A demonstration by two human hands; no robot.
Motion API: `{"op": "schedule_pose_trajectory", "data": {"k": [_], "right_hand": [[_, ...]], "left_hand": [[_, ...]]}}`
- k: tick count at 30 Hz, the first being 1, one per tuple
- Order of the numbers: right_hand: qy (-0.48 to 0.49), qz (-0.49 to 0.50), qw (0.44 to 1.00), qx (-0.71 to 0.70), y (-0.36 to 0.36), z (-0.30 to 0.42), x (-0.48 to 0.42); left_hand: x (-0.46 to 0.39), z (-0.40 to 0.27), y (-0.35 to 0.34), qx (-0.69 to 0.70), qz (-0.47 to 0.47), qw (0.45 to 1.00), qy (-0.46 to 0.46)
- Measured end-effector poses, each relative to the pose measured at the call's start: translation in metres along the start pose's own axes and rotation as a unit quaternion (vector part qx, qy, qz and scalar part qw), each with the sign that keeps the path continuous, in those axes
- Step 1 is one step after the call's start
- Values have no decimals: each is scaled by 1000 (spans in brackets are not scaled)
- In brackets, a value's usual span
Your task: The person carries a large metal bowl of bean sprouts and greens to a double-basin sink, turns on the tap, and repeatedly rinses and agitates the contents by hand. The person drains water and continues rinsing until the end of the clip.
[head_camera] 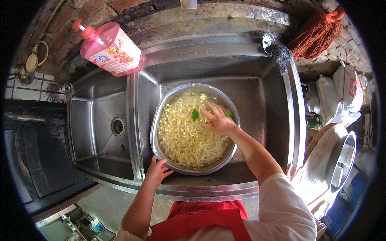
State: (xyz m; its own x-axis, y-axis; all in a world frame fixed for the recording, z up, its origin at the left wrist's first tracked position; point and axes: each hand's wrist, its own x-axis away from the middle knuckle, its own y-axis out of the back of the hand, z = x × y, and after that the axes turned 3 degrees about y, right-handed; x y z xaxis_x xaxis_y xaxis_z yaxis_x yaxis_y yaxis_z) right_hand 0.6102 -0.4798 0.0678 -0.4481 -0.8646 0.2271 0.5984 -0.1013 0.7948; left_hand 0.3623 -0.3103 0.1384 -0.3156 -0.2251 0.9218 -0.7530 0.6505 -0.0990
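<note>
Soybean sprouts [187,135] float in water in a round metal basin [154,138], which sits in the larger sink bowl. A few green leaves [195,114] lie among the sprouts. My right hand [219,120] reaches over the basin's right side, fingers spread on the sprouts at the water surface; it grips nothing that I can see. At the lower left, my left hand [156,172] rests its spread fingers against the outer edge of the basin, with none of them inside it.
A divider [134,126] separates the smaller sink bowl with its drain [118,126]. A pink pump bottle [111,49] stands at the back left. Steel wool [280,55] and a drain strainer [268,40] lie at the back right corner. Red cords [313,39] hang beyond.
</note>
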Motion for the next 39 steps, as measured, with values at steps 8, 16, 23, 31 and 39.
{"op": "schedule_pose_trajectory", "data": {"k": [8, 16, 23, 31, 39], "right_hand": [[0, -32, 991, 133, -5, 38, 11], [-48, -94, 992, 68, 39, 35, 31], [-32, -132, 990, 33, 21, 2, 34], [-36, -49, 997, 49, 22, 0, 38], [-71, -89, 993, 6, 14, -1, 36]], "left_hand": [[-4, 1, 6, -9, 34, 999, -6], [-2, 1, 5, -7, 28, 1000, -8], [-2, 2, 5, -6, 32, 999, -12], [3, 2, 4, -5, 34, 999, -22], [6, 0, 1, -8, 31, 999, -24]]}}
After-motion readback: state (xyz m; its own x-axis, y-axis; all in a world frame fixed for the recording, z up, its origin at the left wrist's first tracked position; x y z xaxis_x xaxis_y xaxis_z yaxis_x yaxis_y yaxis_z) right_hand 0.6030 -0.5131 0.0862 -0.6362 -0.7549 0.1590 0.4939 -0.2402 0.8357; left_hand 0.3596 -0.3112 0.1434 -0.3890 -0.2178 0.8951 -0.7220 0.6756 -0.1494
